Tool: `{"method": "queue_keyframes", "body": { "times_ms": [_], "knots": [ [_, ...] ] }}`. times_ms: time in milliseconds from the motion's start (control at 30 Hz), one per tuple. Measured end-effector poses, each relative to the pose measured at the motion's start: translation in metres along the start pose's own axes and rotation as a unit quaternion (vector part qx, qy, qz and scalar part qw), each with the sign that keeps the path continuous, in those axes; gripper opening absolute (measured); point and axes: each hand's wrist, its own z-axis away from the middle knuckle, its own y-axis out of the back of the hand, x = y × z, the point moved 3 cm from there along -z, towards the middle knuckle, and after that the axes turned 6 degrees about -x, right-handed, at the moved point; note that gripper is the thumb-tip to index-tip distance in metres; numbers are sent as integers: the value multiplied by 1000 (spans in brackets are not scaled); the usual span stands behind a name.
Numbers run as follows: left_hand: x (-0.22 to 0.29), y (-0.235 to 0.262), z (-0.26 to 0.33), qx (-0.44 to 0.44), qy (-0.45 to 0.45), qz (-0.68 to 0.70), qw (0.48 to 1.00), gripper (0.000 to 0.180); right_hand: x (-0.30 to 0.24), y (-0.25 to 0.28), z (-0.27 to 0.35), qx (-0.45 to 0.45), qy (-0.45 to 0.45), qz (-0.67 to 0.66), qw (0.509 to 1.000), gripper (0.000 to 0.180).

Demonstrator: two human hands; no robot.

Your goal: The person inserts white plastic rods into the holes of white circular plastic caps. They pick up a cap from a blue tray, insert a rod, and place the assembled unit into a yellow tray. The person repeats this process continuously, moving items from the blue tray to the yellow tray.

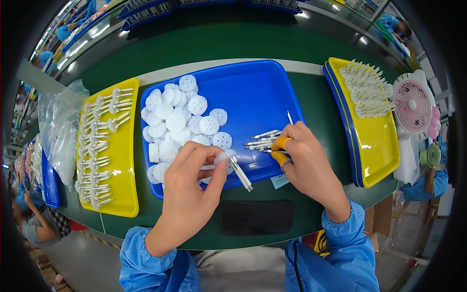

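My left hand (pixel 192 180) pinches a white round disc (pixel 224 156) with several slim white and silver rods (pixel 241 174) standing out of it toward the lower right. My right hand (pixel 309 158), with yellow finger cots on thumb and forefinger, closes around the ends of loose slim rods (pixel 261 141) piled in the blue tray (pixel 238 92). One more rod (pixel 290 117) sticks out beyond the knuckles; whether the hand holds it is hidden. Many loose white discs (pixel 176 121) with small holes fill the tray's left half.
At left, a yellow tray (pixel 127 160) carries discs fitted with rods, beside a clear plastic bag (pixel 65 131). Another yellow tray (pixel 377 155) with such pieces rests on blue trays at right, near a pink-and-white fan (pixel 412 104). A dark flat phone-like slab (pixel 258 217) lies in front.
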Motion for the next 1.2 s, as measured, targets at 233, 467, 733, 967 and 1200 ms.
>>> {"method": "queue_keyframes", "body": {
  "times_ms": [233, 467, 733, 967, 1200],
  "knots": [
    [-3, -2, 1, -35, 20, 31, 999, 14, -43, 6, 2, -1, 65, -250, 966, 36],
    [2, -4, 1, -31, -19, -25, 999, 15, -39, -2, 2, -40, 99, -176, 979, 48],
    [-4, -5, 4, -24, 10, -35, 999, 16, -41, -7, -3, -6, 118, -131, 984, 48],
    [0, -8, 4, -2, -56, -66, 996, 16, -52, -17, 2, 35, 100, -158, 982, 43],
    [-1, -13, 12, -11, -65, -85, 994, 20, -57, -23, 5, 86, 74, -171, 979, 41]
  ]
}}
